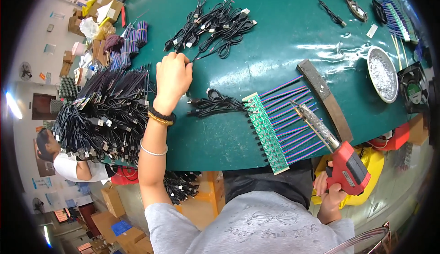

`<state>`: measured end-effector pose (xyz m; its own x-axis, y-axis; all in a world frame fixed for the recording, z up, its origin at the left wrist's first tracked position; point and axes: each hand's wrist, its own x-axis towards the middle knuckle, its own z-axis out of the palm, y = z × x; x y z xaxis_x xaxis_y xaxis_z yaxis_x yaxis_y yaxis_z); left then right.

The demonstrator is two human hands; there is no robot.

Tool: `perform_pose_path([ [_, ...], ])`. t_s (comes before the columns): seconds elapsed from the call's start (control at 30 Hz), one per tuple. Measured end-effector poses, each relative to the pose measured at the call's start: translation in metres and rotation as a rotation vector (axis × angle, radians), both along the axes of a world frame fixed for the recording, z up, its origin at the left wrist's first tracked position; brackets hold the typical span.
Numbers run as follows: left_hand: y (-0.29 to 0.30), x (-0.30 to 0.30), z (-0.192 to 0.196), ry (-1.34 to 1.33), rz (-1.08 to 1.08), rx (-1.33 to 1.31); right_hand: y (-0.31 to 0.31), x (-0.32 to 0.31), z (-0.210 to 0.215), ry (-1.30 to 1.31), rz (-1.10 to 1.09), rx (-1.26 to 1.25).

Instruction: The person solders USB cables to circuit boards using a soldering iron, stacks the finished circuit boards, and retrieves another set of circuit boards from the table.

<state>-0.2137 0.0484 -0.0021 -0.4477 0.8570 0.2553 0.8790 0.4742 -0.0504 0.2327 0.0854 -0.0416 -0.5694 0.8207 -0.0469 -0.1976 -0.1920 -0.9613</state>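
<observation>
My left hand reaches out over the green mat and pinches a black cable at the near edge of a loose pile of black cables. My right hand grips the red handle of a soldering gun, whose metal tip points over a row of green circuit boards. Purple, red and blue wires run off the boards to the right. A small bundle of black cables lies against the boards' left side.
A big heap of black cables lies at the left table edge. A dark bar rests right of the wires, a metal dish of solder bits and a small fan beyond. Another person sits lower left among cardboard boxes.
</observation>
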Motion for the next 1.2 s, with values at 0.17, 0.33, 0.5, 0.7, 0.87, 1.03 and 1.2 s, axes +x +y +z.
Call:
perform_pose_path([
  [0.17, -0.007, 0.001, 0.018, 0.004, -0.073, 0.268, -0.002, -0.001, 0.005, 0.006, 0.038, 0.069],
  [0.33, -0.022, 0.05, 0.061, -0.222, -0.217, 0.954, -0.003, -0.007, 0.007, 0.01, -0.018, 0.04],
  [0.5, -0.03, 0.144, 0.052, -0.501, -0.45, 0.503, -0.005, -0.019, 0.007, 0.023, -0.034, 0.063],
  [0.7, -0.037, 0.198, 0.031, -0.721, -0.571, 0.305, 0.006, -0.039, 0.029, -0.263, 0.152, 0.195],
  [0.87, -0.039, 0.209, 0.022, -0.738, -0.644, 0.309, 0.006, -0.059, 0.037, -0.214, 0.128, 0.16],
  [1.03, -0.039, 0.215, 0.018, -0.758, -0.684, 0.297, 0.003, -0.056, 0.035, -0.243, 0.169, 0.12],
  [1.2, -0.04, 0.218, 0.015, -0.818, -0.663, 0.31, 0.006, -0.053, 0.033, -0.328, 0.231, 0.203],
])
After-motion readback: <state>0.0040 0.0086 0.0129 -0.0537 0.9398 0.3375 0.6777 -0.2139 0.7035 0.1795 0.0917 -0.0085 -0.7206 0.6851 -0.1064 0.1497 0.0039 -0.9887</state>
